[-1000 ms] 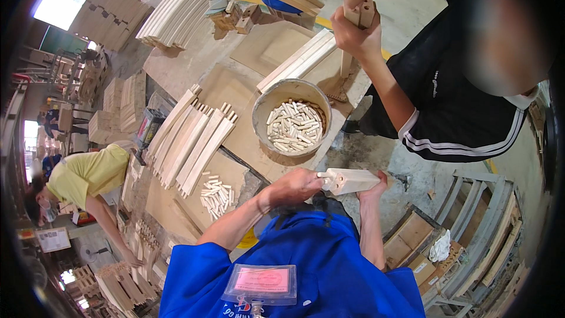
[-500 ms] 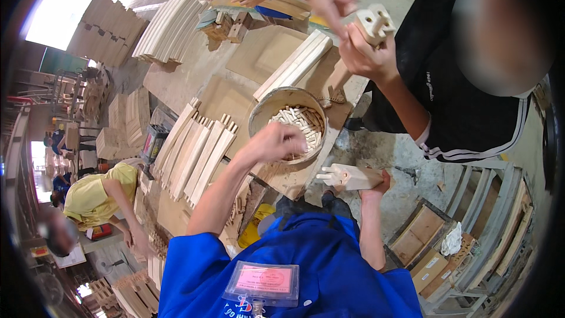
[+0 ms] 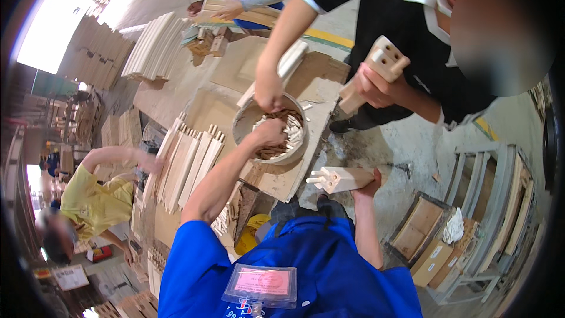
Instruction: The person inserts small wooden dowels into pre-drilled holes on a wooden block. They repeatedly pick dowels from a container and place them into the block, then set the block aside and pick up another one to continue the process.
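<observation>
My right hand (image 3: 368, 183) grips a pale wooden block (image 3: 347, 179) by its right end. Wooden dowels (image 3: 318, 178) stick out of the block's left end, beside some holes. Inside a round bucket (image 3: 239, 132) my left hand (image 3: 271, 133) is closed among loose wooden dowels (image 3: 294, 131); its fingertips are hidden. A co-worker's hand (image 3: 269, 91) reaches into the same bucket from the far side. That person's other hand (image 3: 376, 87) holds wooden pieces, the top one a drilled block (image 3: 386, 59).
The bucket stands on a worktable (image 3: 321, 73). Left of it lie several wooden slats (image 3: 187, 165) with dowelled ends. A person in yellow (image 3: 97, 200) works at the left. A metal rack (image 3: 471, 200) and a cardboard box (image 3: 432, 265) stand at the right.
My left hand has gone lower into the bucket, and the dowel heap is disturbed. The co-worker's hand has come from the held block into the bucket. My right hand still grips its block.
</observation>
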The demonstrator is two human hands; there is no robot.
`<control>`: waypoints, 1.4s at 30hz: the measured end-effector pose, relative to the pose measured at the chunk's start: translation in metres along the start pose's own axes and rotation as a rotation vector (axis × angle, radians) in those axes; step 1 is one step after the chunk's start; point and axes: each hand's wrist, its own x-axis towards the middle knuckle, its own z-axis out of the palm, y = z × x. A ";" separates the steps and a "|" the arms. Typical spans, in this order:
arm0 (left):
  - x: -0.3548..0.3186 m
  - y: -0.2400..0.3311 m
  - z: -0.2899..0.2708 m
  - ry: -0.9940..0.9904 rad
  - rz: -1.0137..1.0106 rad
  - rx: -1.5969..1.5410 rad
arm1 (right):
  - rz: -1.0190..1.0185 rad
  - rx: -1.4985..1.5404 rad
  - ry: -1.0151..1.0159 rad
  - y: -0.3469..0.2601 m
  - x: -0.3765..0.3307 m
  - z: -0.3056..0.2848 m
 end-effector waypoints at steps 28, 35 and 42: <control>-0.165 0.158 0.038 0.235 0.224 0.229 | -0.090 -0.039 0.258 0.010 -0.009 0.000; -0.147 0.125 0.056 0.278 0.236 -0.082 | -0.165 -0.132 0.268 0.014 -0.018 0.012; -0.162 0.125 0.034 0.612 0.168 -0.412 | -0.207 -0.150 0.184 0.016 -0.008 0.005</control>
